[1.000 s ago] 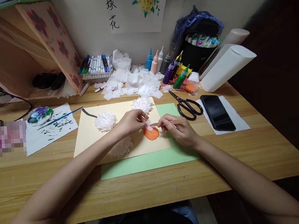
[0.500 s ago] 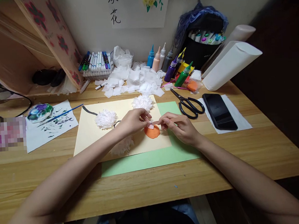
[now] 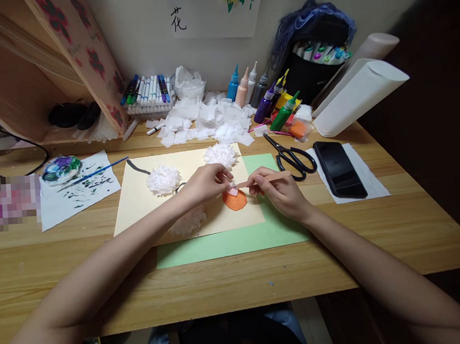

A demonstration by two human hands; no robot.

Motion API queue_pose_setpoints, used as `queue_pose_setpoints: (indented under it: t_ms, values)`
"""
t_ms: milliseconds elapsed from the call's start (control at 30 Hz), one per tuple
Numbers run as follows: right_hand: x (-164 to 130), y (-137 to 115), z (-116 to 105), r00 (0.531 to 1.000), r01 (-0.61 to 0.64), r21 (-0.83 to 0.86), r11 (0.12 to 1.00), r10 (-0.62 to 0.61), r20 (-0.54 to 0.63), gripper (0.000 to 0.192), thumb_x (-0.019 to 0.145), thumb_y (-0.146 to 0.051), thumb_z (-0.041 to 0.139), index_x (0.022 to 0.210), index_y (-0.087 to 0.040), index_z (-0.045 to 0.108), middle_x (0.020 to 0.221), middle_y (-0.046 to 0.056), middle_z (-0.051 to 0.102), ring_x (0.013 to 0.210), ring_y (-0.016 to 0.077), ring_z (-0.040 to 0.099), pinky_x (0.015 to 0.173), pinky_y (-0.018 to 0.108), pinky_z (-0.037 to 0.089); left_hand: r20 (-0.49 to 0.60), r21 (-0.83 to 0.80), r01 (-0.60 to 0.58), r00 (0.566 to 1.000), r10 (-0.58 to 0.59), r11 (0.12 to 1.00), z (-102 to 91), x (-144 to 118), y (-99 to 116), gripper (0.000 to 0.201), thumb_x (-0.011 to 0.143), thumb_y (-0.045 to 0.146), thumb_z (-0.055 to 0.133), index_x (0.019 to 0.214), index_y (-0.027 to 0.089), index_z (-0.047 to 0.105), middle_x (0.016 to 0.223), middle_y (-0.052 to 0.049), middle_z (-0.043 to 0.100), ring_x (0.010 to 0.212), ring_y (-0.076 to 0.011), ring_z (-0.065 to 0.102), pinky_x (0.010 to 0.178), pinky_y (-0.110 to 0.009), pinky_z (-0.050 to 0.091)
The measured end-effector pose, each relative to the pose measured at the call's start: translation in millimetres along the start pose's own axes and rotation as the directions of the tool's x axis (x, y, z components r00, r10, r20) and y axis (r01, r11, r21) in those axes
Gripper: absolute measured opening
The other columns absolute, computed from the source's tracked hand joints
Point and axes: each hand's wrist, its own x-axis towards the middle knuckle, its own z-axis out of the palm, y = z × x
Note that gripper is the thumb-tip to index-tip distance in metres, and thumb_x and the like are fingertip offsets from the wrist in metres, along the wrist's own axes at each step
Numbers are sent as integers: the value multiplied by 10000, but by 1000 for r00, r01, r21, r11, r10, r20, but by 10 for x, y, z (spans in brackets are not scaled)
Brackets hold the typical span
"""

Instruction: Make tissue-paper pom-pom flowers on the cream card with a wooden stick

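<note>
**Paper, clay and wood on the craft desk**

The desk (image 3: 336, 248) is pale wood with visible grain, smooth and faintly satin. On it lie a matt cream paper sheet (image 3: 146, 203) and a matt green paper sheet (image 3: 234, 242). The white pompoms (image 3: 163, 179) look like fluffy, ruffled tissue paper — soft and rough-edged. The orange disc (image 3: 235, 200) looks like smooth, matt clay, with a small pale pink piece (image 3: 233, 191) on it. The right hand (image 3: 281, 192) holds a thin stick (image 3: 267, 178) of bare, matt wood. The scissors (image 3: 291, 158) have glossy black plastic handles — and the phone (image 3: 339, 168) is glossy black
</note>
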Motion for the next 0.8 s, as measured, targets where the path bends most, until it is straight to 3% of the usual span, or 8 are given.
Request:
queue_pose_setpoints:
  t_ms: [500,800]
  values:
    - [10,24,9,999,-37,29,999,38,-9,362,924,-453,424,780,-188,623,736,22,604,643,117,579,588,266,467,-20,7,0,1000,0,1000,7,8,-11,191,708,73,562,877,138,621,814,-47,687,722,-139,641,649,-240,501]
    - [49,46,38,985,-141,220,965,160,-68,360,879,-515,485,771,-188,591,651,19,609,556,114,583,524,266,488,-25,21,-9,1000,9,1000,10,18,-26,191,712,77,561,882,126,634,820,-61,678,729,-151,638,664,-264,503]
